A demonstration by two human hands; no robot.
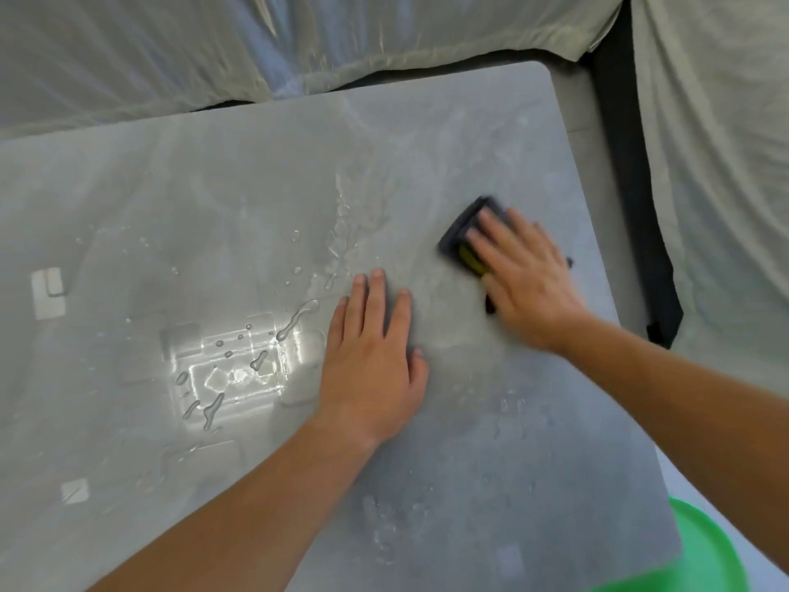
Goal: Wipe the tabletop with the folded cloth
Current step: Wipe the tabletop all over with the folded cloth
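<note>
A grey tabletop (pixel 213 198) fills most of the view, with water drops and small puddles (pixel 256 361) scattered over its middle and left. My right hand (pixel 525 279) lies flat on a folded dark cloth (pixel 463 226) with a yellow-green patch, pressing it onto the table's right part; the cloth is blurred. My left hand (pixel 371 348) rests palm down on the bare tabletop just left of it, fingers spread, holding nothing.
Pale sheeting (pixel 170 49) hangs behind the table's far edge and to the right. A dark gap (pixel 627 173) runs along the right edge. A green round container (pixel 700 549) sits below the table's near right corner.
</note>
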